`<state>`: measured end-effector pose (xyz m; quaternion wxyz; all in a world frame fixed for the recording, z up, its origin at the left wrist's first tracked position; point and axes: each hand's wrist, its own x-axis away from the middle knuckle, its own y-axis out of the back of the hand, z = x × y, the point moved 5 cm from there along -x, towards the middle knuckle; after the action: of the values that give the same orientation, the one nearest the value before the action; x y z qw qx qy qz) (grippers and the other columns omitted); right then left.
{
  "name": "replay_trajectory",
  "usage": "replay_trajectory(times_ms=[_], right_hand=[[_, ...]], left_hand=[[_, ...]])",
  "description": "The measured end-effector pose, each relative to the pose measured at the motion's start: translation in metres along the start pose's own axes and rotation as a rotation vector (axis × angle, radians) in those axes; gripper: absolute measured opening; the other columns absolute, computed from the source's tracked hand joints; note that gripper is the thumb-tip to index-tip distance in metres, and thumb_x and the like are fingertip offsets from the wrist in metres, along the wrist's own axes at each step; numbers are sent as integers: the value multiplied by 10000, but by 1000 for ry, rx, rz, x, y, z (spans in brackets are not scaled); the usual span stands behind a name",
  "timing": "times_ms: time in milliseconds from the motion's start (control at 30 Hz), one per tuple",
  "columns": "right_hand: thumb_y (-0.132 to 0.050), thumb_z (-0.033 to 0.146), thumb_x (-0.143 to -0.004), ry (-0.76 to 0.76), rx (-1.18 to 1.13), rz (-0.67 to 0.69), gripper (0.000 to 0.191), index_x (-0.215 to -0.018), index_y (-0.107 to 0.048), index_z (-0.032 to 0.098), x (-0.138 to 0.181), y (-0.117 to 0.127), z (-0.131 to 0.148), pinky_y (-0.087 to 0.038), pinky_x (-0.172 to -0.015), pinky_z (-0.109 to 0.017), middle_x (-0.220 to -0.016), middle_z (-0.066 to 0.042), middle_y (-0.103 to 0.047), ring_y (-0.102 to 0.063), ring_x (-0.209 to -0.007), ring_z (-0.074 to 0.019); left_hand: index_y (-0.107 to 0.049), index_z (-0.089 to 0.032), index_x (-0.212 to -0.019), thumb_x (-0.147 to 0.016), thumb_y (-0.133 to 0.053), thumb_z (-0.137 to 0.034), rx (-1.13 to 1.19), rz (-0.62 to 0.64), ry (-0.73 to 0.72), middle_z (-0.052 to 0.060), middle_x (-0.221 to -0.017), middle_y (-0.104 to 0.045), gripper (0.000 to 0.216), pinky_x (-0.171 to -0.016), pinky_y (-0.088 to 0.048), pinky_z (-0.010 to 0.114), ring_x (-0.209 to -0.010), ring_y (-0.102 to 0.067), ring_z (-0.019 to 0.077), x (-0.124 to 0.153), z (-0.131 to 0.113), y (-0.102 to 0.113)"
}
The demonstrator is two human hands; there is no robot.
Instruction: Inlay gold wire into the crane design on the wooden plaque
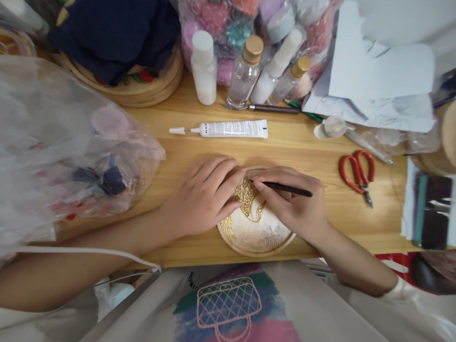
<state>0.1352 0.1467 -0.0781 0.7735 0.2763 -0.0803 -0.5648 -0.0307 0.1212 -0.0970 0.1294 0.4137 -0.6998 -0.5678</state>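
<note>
A round pale panel with a wooden rim (266, 239) lies at the table's front edge. On it is a raised gold bird-like pattern (246, 203), with grey wave lines drawn below. My right hand (298, 196) grips a slim black pen-like tool (288, 189), its point directed at the upper part of the gold pattern; the fingers partly hide the tip. Flat across the panel's left edge rests my left hand (210, 194), fingers stretched out and holding nothing. Both hands cover parts of the panel.
Behind the hands lies a white glue-like tube (234, 129). Small bottles (245, 73) stand farther back. Red-handled pliers (357, 171) lie right, near a dark phone-like object (433, 211). A plastic bag (110, 140) fills the left, and a white cable (92, 250) crosses my left forearm.
</note>
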Motion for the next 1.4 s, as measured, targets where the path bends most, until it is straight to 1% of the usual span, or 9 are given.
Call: replay_trajectory(times_ms=[167,333,633,867,1100,1167,1267,1333,1400], right_hand=[[-690,102,-874,-6,-4,8,142,-903,-753,226,0,0,1,-637,-826,-315,-955,-21,-808,-765,-884,-172],[-699,123,-875,-28,-3,-37,123,-899,-755,230,3,4,1,-631,-793,-314,-913,-19,-802,-756,-842,-172],[-704,161,-856,-46,103,-237,75,-834,-757,209,-9,25,-22,-619,-725,-321,-836,-31,-794,-744,-763,-175],[-679,165,-859,-41,133,-211,94,-824,-761,196,-14,23,-28,-609,-711,-312,-823,-44,-795,-743,-754,-175],[-687,210,-861,-74,78,-274,79,-830,-757,189,-15,29,-33,-612,-725,-331,-829,-54,-791,-741,-757,-183],[-674,244,-886,-50,136,-291,105,-851,-749,181,-16,32,-37,-612,-731,-329,-842,-57,-788,-739,-769,-181],[-605,269,-953,9,280,-228,171,-957,-742,167,-19,34,-44,-618,-767,-330,-933,-80,-792,-747,-841,-187],[-574,236,-971,55,341,-151,185,-1014,-744,175,-21,37,-46,-618,-782,-330,-978,-85,-792,-749,-876,-194],[-572,173,-954,107,407,-55,200,-1026,-758,194,-22,42,-45,-613,-800,-347,-993,-90,-790,-746,-899,-216]], left_hand=[[-556,-23,-1304,-998,-532,-322,35,-8,3,251,-1284,-607,429,-1029,-504,532,-1231,-573,375,0,1,0],[-554,-32,-1301,-999,-528,-319,35,-3,6,253,-1286,-608,417,-1030,-507,551,-1238,-568,377,1,1,-1],[-552,-52,-1290,-1003,-510,-312,6,-20,-6,234,-1275,-618,390,-993,-536,553,-1207,-580,364,1,1,-1],[-541,-66,-1291,-1017,-475,-325,16,-24,-7,227,-1262,-618,382,-967,-550,544,-1180,-583,354,0,1,0],[-529,-92,-1320,-1009,-503,-329,34,-20,2,209,-1278,-610,392,-976,-545,545,-1191,-580,348,1,3,-1],[-524,-98,-1327,-1012,-496,-338,55,-20,13,206,-1277,-610,397,-964,-550,548,-1182,-583,342,0,5,-1],[-522,-100,-1327,-1017,-492,-330,97,-57,27,189,-1252,-624,388,-948,-564,506,-1152,-600,305,1,6,2],[-550,-114,-1295,-1015,-496,-290,88,-116,27,167,-1226,-640,335,-954,-564,465,-1137,-614,274,2,8,8],[-589,-140,-1253,-1014,-488,-253,8,-166,69,146,-1219,-654,283,-982,-547,454,-1151,-619,263,2,15,16]])
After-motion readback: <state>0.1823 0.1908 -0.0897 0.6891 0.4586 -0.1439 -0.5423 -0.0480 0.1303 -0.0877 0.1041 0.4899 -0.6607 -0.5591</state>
